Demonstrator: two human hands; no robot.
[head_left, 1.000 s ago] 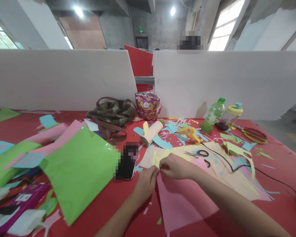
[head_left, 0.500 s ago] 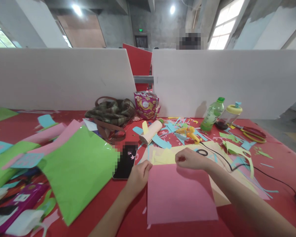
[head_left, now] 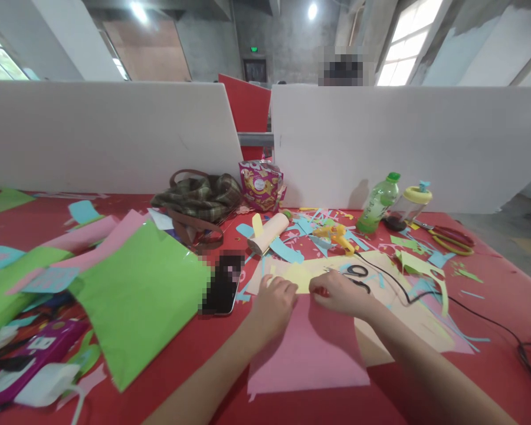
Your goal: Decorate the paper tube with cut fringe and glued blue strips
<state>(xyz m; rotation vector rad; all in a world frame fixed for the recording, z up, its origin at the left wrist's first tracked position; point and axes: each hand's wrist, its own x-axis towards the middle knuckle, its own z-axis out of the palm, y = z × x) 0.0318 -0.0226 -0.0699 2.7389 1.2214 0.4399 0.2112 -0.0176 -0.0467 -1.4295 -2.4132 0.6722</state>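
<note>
A pink sheet of paper [head_left: 310, 360] lies in front of me on the red table, its near edge toward me. My left hand [head_left: 274, 304] is at its far edge toward the left, with bent fingers closed on the paper. Close to it on the right, my right hand [head_left: 340, 292] pinches the same far edge, thumb and forefinger together. Just beyond the hands is a pale yellow piece of paper [head_left: 301, 273]. The black scissor handles [head_left: 357, 271] show behind my right hand; the blades are mostly hidden.
A phone [head_left: 223, 286] and a green sheet [head_left: 146, 301] lie to the left. Further back are a cardboard tube [head_left: 269, 232], a yellow glue gun [head_left: 338, 237] with a black cord, paper scraps, a green bottle [head_left: 377, 203] and red-yellow scissors [head_left: 451, 240]. White panels [head_left: 380, 141] stand behind.
My left hand has moved right along the far edge, from the corner toward my right hand. The pink sheet has shifted slightly left, and more of the black scissor handles shows.
</note>
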